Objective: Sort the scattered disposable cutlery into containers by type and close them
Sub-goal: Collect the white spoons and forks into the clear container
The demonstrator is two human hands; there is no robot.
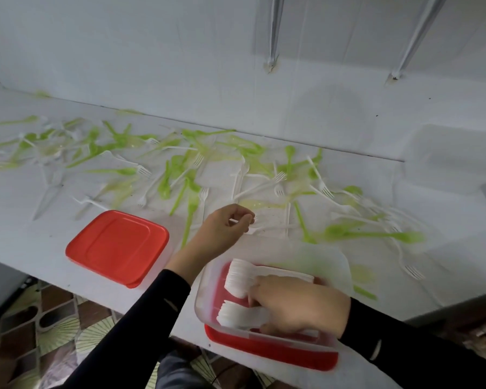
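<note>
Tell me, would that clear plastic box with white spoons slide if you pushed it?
Probably. The clear plastic box sits on a smooth red lid, so it may skid. It looks light, holding only thin white plastic spoons. The right hand inside likely steadies it.

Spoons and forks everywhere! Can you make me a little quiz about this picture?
1. True or false: the clear box already holds white spoons.
2. Which hand is inside the box: A) left hand, B) right hand?
3. What colour is the lid lying on the counter?

Key
1. True; they lie in two stacks.
2. B. The right hand rests on the spoons, while the left hand pinches a white piece of cutlery above the counter.
3. Red.
</note>
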